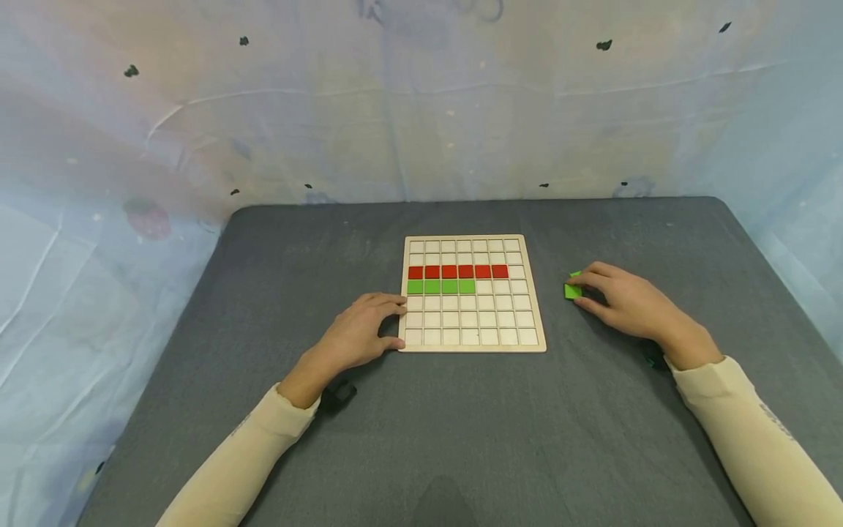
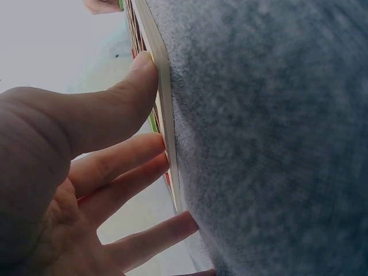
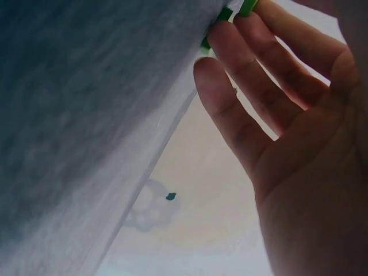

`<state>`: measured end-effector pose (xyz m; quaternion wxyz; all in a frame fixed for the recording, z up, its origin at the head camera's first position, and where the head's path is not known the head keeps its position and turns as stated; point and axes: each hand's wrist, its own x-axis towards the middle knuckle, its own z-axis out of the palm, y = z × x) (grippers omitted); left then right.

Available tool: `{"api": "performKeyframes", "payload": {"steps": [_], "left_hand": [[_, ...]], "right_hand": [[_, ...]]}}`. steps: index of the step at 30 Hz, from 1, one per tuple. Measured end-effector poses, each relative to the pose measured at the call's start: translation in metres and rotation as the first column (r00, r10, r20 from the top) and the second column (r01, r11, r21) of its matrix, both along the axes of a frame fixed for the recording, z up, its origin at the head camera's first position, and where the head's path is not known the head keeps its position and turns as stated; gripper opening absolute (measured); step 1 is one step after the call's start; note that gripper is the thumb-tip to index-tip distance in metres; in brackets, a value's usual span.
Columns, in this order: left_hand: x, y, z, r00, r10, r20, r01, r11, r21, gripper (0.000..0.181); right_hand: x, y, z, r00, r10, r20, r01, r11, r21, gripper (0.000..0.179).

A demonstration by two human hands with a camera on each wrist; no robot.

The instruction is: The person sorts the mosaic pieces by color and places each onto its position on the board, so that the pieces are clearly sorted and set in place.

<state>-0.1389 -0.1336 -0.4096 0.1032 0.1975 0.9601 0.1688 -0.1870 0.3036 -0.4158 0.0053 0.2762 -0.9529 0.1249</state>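
Observation:
A wooden grid board (image 1: 474, 348) lies on the table with a row of red squares (image 1: 449, 272) and a shorter row of green squares (image 1: 432, 287) below it. My left hand (image 1: 358, 329) rests at the board's left edge, fingers spread; in the left wrist view the thumb (image 2: 135, 86) and fingertips touch the rim. Right of the board, my right hand (image 1: 622, 300) pinches a green tile (image 1: 573, 291) low over the table. More green (image 1: 576, 274) shows just behind its fingers. In the right wrist view, a green tile (image 3: 247, 7) is at the fingertips, and the thumb is mostly out of frame.
The dark grey cloth-covered table (image 1: 461, 432) has rounded far corners. Pale patterned fabric (image 1: 421, 110) hangs behind it and along both sides. A small dark device (image 1: 339, 394) sits under the left wrist.

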Motion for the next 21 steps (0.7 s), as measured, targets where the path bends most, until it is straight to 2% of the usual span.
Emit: {"api": "performKeyframes", "payload": {"steps": [14,21], "left_hand": [[-0.001,-0.001,-0.001,1.000,-0.010,-0.012,0.010,1.000,-0.003,0.058],[0.000,-0.001,-0.002,1.000,-0.011,-0.019,0.011,1.000,-0.008,0.059]], "right_hand": [[-0.006,-0.022,-0.003,0.995,0.069,-0.066,-0.070,0.998,-0.007,0.030],[-0.008,-0.031,-0.002,0.994,0.086,-0.060,-0.086,0.996,-0.002,0.028]]}}
